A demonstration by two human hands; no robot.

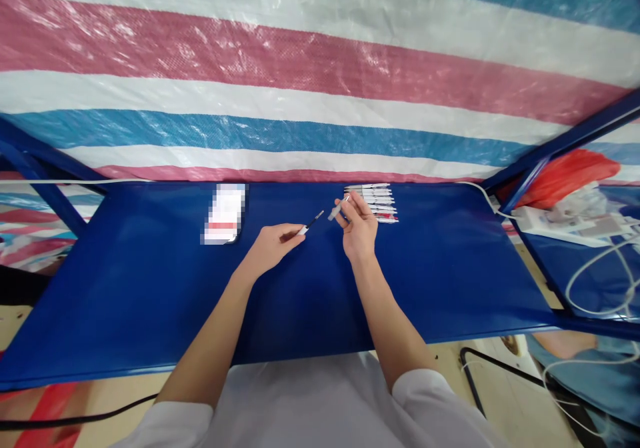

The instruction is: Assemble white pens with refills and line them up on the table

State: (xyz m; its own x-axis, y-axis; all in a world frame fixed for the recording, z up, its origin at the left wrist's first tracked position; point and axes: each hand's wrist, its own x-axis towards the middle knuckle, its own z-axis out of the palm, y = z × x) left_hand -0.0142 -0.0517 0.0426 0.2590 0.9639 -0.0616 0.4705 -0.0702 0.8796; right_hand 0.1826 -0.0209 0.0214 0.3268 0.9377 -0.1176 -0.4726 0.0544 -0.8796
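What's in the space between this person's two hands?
In the head view, the left hand holds a pen part pointing toward the grey piece in the right hand; a small gap of blue table shows between the pieces.

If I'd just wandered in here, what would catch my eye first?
Probably the shiny striped sheet in red, white and blue, which fills the background behind the blue table. Then the two hands near the table's middle: the left hand holds a slim dark-tipped piece, the right hand a small greyish piece. Crumpled red plastic also stands out at far right.
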